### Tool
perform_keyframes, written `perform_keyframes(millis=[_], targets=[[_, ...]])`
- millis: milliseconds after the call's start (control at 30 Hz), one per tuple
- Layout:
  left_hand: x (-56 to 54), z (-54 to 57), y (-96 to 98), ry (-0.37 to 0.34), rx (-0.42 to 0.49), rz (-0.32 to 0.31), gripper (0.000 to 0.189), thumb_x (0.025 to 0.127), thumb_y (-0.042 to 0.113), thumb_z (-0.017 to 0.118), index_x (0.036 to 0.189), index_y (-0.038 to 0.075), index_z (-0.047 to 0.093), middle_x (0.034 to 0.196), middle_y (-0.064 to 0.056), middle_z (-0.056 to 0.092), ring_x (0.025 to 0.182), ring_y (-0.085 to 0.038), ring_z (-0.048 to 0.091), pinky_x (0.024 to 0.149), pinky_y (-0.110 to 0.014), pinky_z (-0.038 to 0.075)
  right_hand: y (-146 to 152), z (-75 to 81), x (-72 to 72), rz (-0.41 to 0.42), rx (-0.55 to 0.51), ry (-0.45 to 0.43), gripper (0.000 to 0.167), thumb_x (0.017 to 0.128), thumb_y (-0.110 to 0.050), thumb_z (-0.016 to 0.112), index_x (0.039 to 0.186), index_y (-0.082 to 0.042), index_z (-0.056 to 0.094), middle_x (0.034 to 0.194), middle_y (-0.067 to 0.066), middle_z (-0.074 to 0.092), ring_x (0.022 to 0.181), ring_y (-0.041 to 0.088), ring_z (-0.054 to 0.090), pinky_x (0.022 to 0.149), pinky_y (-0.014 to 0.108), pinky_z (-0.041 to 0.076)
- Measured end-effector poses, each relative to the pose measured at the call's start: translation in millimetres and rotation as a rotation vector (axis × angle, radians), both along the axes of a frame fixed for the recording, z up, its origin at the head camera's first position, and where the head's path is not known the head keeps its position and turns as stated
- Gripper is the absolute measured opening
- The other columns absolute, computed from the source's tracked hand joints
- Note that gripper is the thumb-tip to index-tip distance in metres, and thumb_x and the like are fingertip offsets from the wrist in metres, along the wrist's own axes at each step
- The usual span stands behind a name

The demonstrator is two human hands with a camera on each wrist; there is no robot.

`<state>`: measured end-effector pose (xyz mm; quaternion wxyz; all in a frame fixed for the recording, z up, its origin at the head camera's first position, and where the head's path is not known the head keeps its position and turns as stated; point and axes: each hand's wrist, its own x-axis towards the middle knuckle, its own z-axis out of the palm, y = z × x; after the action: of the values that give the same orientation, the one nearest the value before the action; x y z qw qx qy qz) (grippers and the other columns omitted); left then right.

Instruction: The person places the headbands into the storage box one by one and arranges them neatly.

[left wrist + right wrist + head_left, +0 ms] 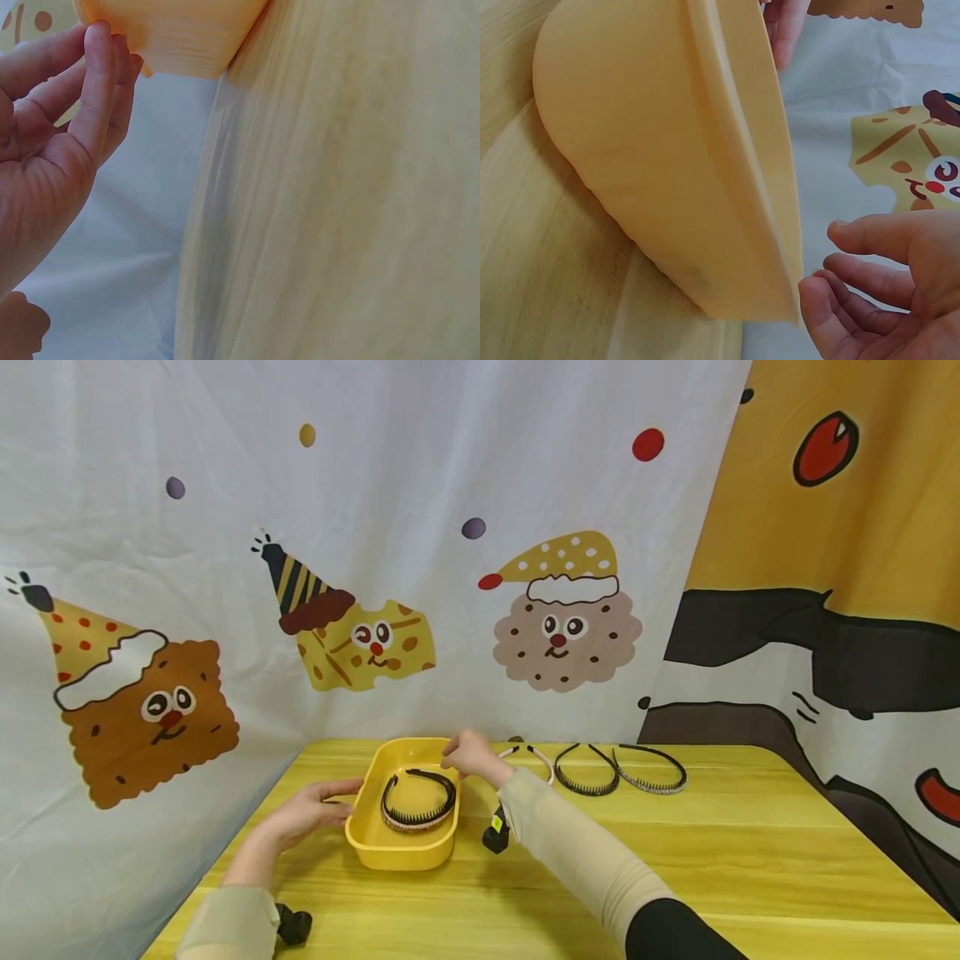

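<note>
A yellow plastic basket (pixel 401 858) stands on the table, also seen as a wall (pixel 637 105) in the right wrist view. Inside it lie a black toothed headband (pixel 452 795) and, against it, a pinkish one, partly hidden. My left hand (pixel 313 812) is at the basket's left rim; its fingertips touch the rim (pixel 105 9) in the left wrist view. Over the far right corner hovers my right hand (pixel 474 755), with fingers loosely bent, thumb apart, and nothing between them (pixel 889 289).
Right of the basket lie a pale pink headband (pixel 546 762), a black toothed headband (pixel 588 791) and a black one with a glittery grey band (pixel 660 789). Behind the wooden table (pixel 675 860) hangs a printed cloth (pixel 420 468).
</note>
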<state>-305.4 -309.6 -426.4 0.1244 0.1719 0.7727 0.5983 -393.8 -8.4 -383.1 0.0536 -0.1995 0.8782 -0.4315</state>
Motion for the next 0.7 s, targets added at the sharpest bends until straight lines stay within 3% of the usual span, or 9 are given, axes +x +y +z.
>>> perform_keyframes(millis=[167, 367, 700], targets=[[-0.6, -0.9, -0.8, 0.004, -0.005, -0.006, 0.063, 0.097, 0.008, 0.058, 0.146, -0.015, 0.026, 0.149, -0.036, 0.023, 0.121, -0.038, 0.052, 0.093, -0.039, 0.051, 8.7, 6.3, 0.5, 0.009, -0.021, -0.021, 0.027, 0.087, -0.007, 0.071, 0.111, 0.005, 0.070, 0.117, 0.019, 0.064, 0.064, 0.022, 0.060, 0.069, 0.045, 0.058], [-2.1, -1.3, -0.9, -0.004, -0.016, -0.002, 0.063, 0.097, 0.009, 0.058, 0.147, -0.012, 0.026, 0.150, -0.034, 0.025, 0.121, -0.035, 0.053, 0.093, -0.039, 0.051, 27.0, 16.5, -2.1, 0.003, -0.003, 0.005, 0.029, 0.089, -0.011, 0.070, 0.112, 0.005, 0.070, 0.106, 0.016, 0.068, 0.085, 0.031, 0.064, 0.064, 0.038, 0.059], [-1.7, -0.6, -1.5, -0.023, -0.009, -0.011, 0.062, 0.098, 0.007, 0.057, 0.147, -0.014, 0.025, 0.150, -0.035, 0.021, 0.124, -0.039, 0.049, 0.093, -0.037, 0.051, 72.3, 25.7, -13.2, -0.038, -0.003, 0.013, 0.031, 0.089, -0.014, 0.070, 0.113, 0.006, 0.069, 0.102, 0.016, 0.068, 0.072, 0.020, 0.061, 0.065, 0.042, 0.059]])
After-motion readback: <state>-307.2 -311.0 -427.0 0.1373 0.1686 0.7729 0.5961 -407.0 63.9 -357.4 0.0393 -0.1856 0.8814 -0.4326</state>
